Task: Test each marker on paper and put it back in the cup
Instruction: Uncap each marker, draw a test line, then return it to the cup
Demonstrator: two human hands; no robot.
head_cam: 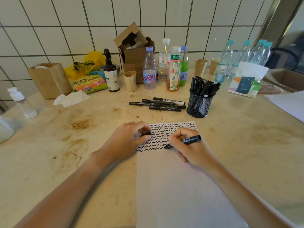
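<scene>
Marker (183, 142) tip down-left, on paper (172, 186)

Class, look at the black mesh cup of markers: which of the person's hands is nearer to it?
Right. The right hand, gripping a marker on the paper, sits just below the mesh cup; the left hand, pinching the cap, lies farther away to its lower left.

White tiled wall (65, 22) with dark grout rose behind a stained beige desk (49, 137) (daylit from the right).
</scene>
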